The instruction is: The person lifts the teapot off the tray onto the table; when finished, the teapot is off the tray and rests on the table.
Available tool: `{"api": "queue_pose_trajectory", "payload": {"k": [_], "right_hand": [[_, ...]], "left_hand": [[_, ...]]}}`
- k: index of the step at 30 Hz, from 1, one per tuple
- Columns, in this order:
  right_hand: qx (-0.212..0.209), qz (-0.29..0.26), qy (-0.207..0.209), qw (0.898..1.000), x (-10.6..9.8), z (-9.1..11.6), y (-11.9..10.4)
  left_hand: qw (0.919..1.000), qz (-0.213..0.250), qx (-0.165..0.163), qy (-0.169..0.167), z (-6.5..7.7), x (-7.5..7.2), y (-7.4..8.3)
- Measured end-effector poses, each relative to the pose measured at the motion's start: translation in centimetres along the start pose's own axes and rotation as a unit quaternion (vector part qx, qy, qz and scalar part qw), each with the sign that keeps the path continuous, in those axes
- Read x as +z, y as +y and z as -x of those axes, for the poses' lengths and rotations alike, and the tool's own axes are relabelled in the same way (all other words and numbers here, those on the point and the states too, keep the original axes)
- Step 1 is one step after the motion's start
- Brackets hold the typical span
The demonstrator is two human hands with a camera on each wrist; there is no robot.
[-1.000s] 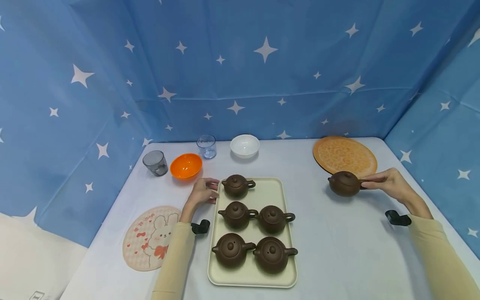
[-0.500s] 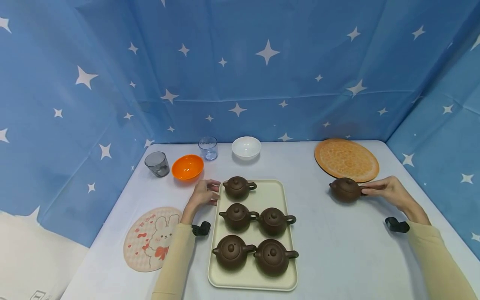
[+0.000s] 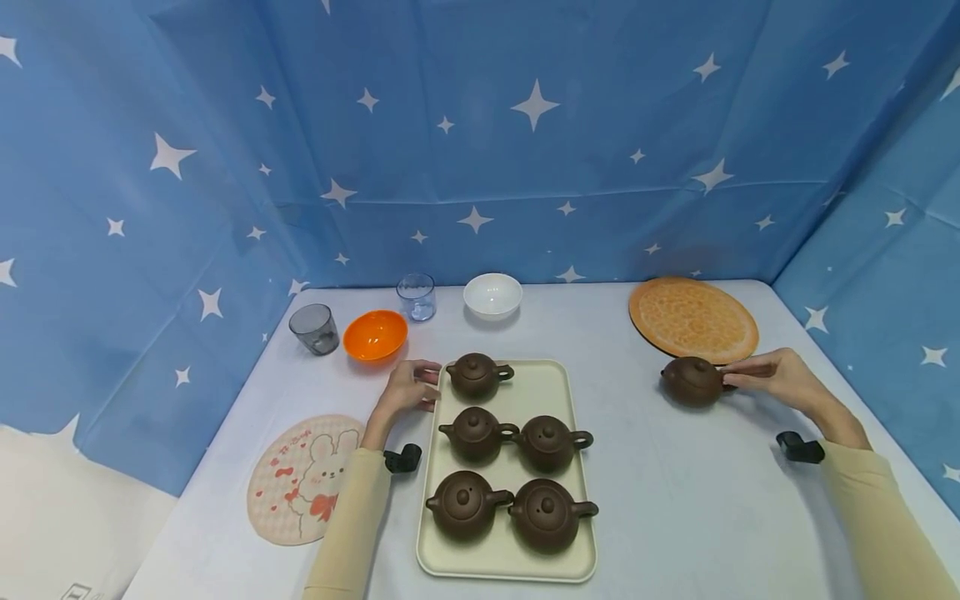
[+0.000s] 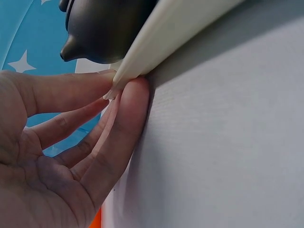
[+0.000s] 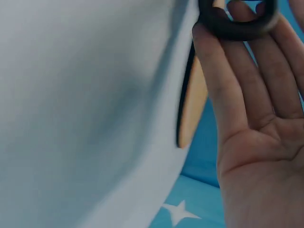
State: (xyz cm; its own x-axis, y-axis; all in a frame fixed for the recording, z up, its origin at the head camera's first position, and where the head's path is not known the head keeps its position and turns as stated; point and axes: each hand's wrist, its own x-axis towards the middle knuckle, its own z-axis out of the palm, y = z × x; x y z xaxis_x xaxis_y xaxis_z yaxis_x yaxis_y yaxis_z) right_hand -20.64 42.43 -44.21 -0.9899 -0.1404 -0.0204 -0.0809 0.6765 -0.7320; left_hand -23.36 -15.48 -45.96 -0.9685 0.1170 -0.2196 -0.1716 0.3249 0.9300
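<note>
My left hand (image 3: 406,388) pinches the left rim of a cream tray (image 3: 536,379), near its far corner; in the left wrist view, fingertips (image 4: 134,97) lie against both faces of the rim. Several dark brown teapots rest on the tray, including a small teapot (image 3: 474,375) at the far left and a larger teapot (image 3: 546,515) at the near right. Over at the right, my right hand (image 3: 783,382) holds another brown teapot (image 3: 690,383) by its handle, spout pointing left. The right wrist view shows the handle loop (image 5: 242,29) against the fingers, with the pot's body out of frame.
Just behind the right teapot lies a round orange-brown mat (image 3: 693,319). A white bowl (image 3: 492,297), a blue glass (image 3: 417,298), an orange bowl (image 3: 375,337) and a grey glass (image 3: 315,328) line the back left. A rabbit-print mat (image 3: 300,483) lies beside the left forearm.
The right teapot has come down and slightly nearer with my right hand, then stayed almost still. My left hand keeps its place at the tray rim. The head view has shifted slightly.
</note>
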Motion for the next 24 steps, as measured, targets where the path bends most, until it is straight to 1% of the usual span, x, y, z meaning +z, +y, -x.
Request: {"api": "queue_pose_trajectory", "payload": {"k": [3, 6, 11, 13, 16, 18, 21, 24], "right_hand": [[-0.005, 0.016, 0.008, 1.0, -0.2, -0.2, -1.3], [-0.022, 0.024, 0.018, 0.999, 0.1, -0.8, -3.2], [-0.047, 0.038, 0.021, 0.998, 1.8, -2.2, -7.0], [-0.063, 0.04, 0.014, 0.997, 2.9, -2.9, -8.5], [-0.094, 0.027, -0.013, 0.995, 5.1, -4.2, -10.7], [-0.118, 0.005, -0.039, 0.992, 6.7, -5.0, -12.2], [-0.147, -0.029, -0.076, 0.986, 9.4, -6.1, -14.3], [-0.167, -0.046, -0.093, 0.981, 11.9, -7.0, -16.1]], "left_hand": [[1.0, 0.0, 0.0, -0.002, 0.0, 0.0, 0.0], [1.0, 0.001, -0.002, 0.001, 0.1, 0.0, 0.0], [0.9999, 0.01, 0.002, -0.001, 0.0, 0.1, -0.1], [0.9999, 0.014, 0.001, -0.005, 0.0, 0.1, -0.2], [0.9997, 0.021, -0.003, -0.011, 0.0, 0.2, -0.2], [0.9996, 0.021, -0.002, -0.016, 0.0, 0.1, -0.1], [0.9996, 0.018, -0.002, -0.023, 0.8, -0.1, 0.8], [0.9996, 0.01, -0.001, -0.025, 1.8, -0.1, 2.1]]}}
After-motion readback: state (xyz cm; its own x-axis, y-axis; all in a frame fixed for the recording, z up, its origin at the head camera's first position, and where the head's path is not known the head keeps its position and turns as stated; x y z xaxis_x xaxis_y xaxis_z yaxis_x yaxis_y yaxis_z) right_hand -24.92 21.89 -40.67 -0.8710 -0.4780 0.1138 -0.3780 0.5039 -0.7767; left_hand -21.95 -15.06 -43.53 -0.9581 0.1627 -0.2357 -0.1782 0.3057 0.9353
